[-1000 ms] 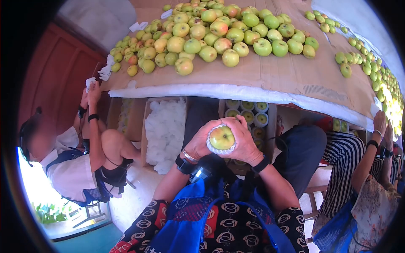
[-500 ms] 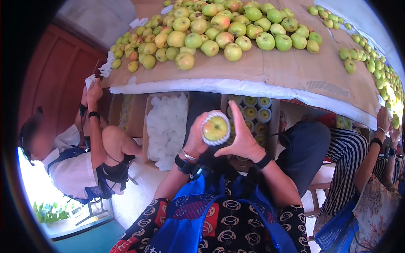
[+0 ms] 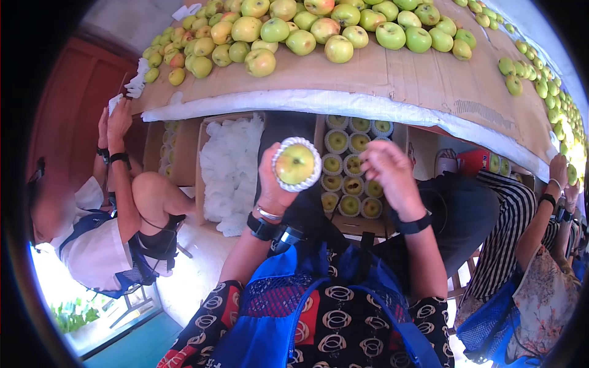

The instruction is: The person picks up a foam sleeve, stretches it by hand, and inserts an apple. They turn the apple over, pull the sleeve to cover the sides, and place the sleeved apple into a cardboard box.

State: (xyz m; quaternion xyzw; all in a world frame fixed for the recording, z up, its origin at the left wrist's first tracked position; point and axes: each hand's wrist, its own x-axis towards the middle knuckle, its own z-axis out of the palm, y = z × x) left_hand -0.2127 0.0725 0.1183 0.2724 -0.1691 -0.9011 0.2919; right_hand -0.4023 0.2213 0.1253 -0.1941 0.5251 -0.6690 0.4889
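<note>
Bright window [image 3: 67,288] glare, lower left; right-side apples [image 3: 572,144] washed out. Fisheye curvature, black corners. Right hand [image 3: 390,175] slightly blurred.

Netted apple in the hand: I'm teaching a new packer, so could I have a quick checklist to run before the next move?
1. Apple seated in its foam net: ok, the net rings it.
2. Left hand supporting it: ok.
3. Right hand free: ok, nothing visible in it.
4. Apple's underside sound: cannot tell, it is hidden.
5. Space in the box of netted apples: cannot tell, partly covered.
6. White nets at hand: ok, heaped in the neighbouring box.
</note>
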